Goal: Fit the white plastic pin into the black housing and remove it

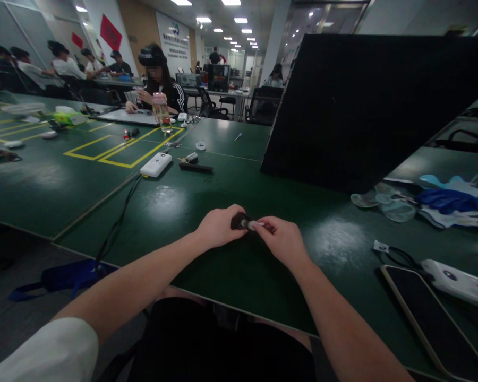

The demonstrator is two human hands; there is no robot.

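Note:
Just above the green table, my left hand [219, 227] is closed around a small dark part [237, 220] with a light round spot on its face. My right hand [283, 240] pinches a small whitish piece [255, 225] between thumb and fingers. That piece meets or nearly meets the dark part; whether they are joined I cannot tell. Both items are too small and partly covered by fingers to name their kind.
A large black panel [354, 111] stands tilted at the right. Beyond my hands lie a dark bar [196, 167] and a white power bank [156, 165] with a cable. A phone [434, 318] and gloves [450, 201] lie at right. Across the table sits a person [171, 95] behind a bottle [162, 114].

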